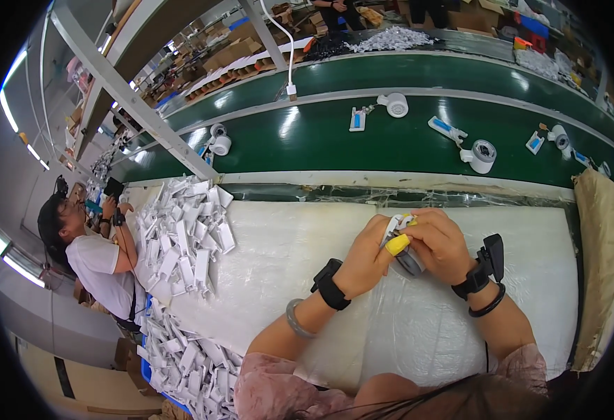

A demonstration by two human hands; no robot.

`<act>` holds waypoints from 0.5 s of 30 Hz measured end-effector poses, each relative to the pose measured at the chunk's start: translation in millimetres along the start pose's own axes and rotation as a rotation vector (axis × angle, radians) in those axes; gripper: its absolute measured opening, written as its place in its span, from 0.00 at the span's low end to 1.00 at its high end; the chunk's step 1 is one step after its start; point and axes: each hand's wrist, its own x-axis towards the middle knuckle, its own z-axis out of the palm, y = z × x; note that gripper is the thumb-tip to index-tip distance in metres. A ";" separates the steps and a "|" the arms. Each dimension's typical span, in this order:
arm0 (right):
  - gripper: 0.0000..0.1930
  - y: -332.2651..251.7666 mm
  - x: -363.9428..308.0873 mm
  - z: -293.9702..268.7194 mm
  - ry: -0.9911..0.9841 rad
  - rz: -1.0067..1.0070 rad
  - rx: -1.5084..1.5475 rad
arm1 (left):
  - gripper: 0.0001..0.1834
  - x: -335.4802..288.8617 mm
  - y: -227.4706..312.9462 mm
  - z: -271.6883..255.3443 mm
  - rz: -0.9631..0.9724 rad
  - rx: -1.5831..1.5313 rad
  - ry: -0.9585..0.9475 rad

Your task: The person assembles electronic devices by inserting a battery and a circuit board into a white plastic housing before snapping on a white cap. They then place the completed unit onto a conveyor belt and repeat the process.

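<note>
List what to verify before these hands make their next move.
1. Left hand gripping the grey-and-white piece: ok.
2. Right hand free: not ok, its fingers are on the piece too.
3. Yellow cover on left thumb: ok.
4. Piece's underside undamaged: cannot tell, hidden.
5. Pile of white parts clear of both hands: ok, off to the left.

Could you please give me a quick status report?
Left hand, right hand: both on grey-and-white part. White pieces: heaped leftward, away from hands.
</note>
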 end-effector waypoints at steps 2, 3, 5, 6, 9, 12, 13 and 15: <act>0.16 0.1 0.8 -2.4 0.000 -0.003 0.023 | 0.12 2.0 -6.5 -1.6 0.139 0.143 -0.006; 0.16 0.5 0.5 -2.4 -0.004 0.007 0.010 | 0.12 0.9 -5.8 -2.1 0.141 0.131 -0.017; 0.16 2.4 1.1 1.6 -0.021 -0.015 0.050 | 0.12 -2.3 -1.8 -6.5 0.098 0.035 -0.020; 0.16 2.4 1.1 1.8 -0.026 -0.008 0.031 | 0.12 -1.8 -1.3 -6.2 0.106 0.020 -0.033; 0.16 2.3 -0.7 4.6 0.001 -0.024 0.047 | 0.10 -4.2 1.0 -7.6 0.053 0.054 -0.029; 0.14 2.1 -0.6 3.1 -0.003 -0.053 0.005 | 0.11 -4.4 4.2 -6.9 0.084 0.079 -0.031; 0.14 2.1 -0.6 2.5 -0.003 -0.051 0.004 | 0.11 -4.1 2.6 -6.6 0.084 0.078 -0.033; 0.14 2.2 -0.2 0.0 -0.015 -0.056 0.007 | 0.12 -2.9 -1.4 -5.3 0.057 -0.048 -0.055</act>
